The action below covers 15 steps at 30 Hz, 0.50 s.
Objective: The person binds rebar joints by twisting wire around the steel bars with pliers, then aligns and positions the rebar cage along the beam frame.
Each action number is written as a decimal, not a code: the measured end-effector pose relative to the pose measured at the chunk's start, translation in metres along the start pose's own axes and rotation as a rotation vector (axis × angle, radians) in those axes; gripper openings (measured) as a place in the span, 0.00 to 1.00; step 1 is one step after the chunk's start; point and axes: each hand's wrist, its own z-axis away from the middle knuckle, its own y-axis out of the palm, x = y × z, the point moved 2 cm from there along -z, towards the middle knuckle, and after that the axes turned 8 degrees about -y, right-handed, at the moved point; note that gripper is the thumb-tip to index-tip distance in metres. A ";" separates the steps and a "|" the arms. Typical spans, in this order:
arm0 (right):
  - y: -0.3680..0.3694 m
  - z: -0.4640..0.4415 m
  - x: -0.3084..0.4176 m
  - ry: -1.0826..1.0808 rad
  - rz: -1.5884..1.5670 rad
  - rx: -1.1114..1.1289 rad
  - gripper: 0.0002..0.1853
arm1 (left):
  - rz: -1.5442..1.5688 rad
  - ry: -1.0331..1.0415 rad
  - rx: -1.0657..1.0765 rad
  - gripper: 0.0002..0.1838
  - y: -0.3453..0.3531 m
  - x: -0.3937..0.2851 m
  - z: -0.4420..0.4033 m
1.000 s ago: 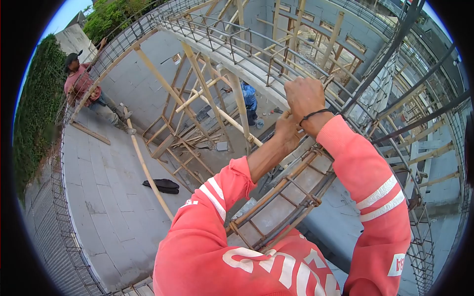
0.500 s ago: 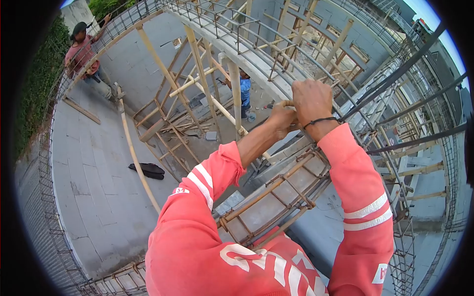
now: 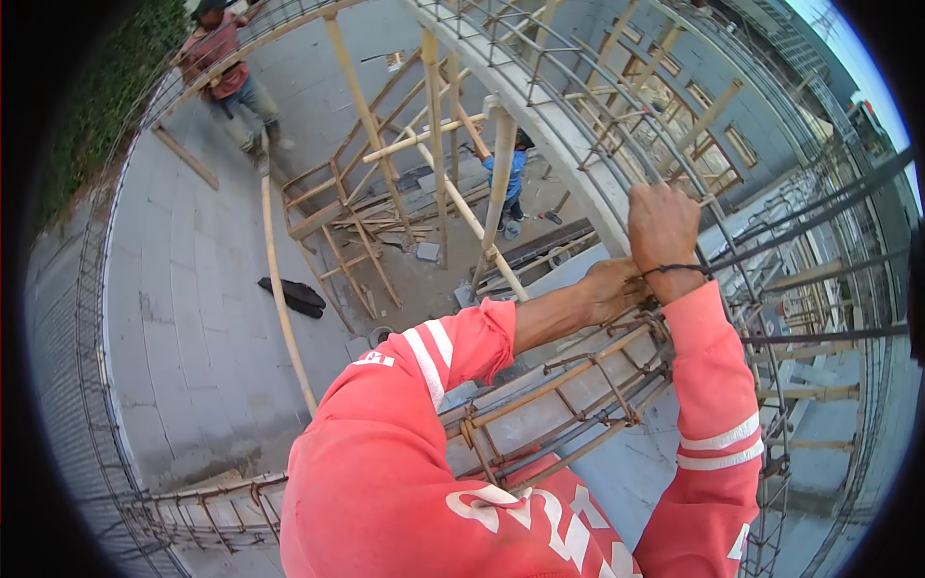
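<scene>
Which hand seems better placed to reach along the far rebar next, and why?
Likely the right hand: in view it is farther forward, beside the rebar; the left hand sits lower, nearer the body.

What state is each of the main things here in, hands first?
Right hand: curled tight, contents hidden
Left hand: curled near right wrist, grip unclear
Black wristband: worn on right wrist
Left sleeve: pushed up
Rebar cage: bars exposed
Black bundle: lying, crossed by pale pole

Rebar cage is carried along grey wall top. On the floor below, loose boards, a grey block and a bucket are observed, the bucket set near a person in blue.
</scene>
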 end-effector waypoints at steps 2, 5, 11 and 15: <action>0.004 0.004 -0.003 -0.018 0.005 -0.065 0.10 | -0.061 0.038 -0.005 0.10 0.002 -0.002 0.006; 0.002 0.001 -0.005 0.038 0.005 0.016 0.10 | -0.129 0.070 -0.013 0.10 -0.001 -0.009 0.002; 0.005 0.003 -0.008 0.048 0.011 0.053 0.10 | -0.256 0.212 -0.091 0.09 0.000 -0.006 -0.003; 0.004 0.005 -0.006 -0.015 0.035 0.019 0.09 | -0.392 0.276 -0.197 0.09 0.007 -0.010 0.002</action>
